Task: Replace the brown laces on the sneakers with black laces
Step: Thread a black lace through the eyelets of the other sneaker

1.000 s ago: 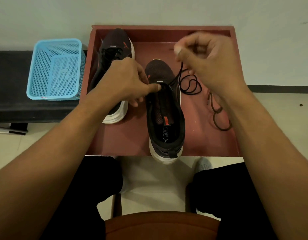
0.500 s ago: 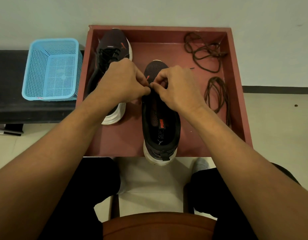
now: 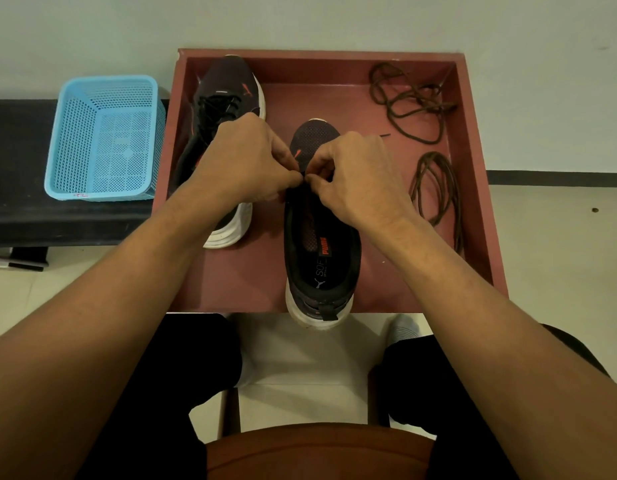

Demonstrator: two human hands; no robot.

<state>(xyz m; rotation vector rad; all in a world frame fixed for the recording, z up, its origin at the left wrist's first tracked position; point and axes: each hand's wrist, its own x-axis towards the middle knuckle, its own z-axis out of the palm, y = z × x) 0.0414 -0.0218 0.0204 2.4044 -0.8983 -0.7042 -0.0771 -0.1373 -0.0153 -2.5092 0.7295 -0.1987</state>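
Unlaced sneaker stands in the red tray, heel over the near rim. Left hand and right hand meet over its throat, fingers curled, pinching its front eyelet edge. Black lace tip shows beyond the right hand. Brown laces lie to the right, apart.

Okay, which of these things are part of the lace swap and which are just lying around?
In the job: near sneaker; far sneaker, already black-laced; black lace; back brown laces; right brown laces; left hand and right hand, pinching at the near sneaker's front; red tray.
Lying about: blue basket; black bench.
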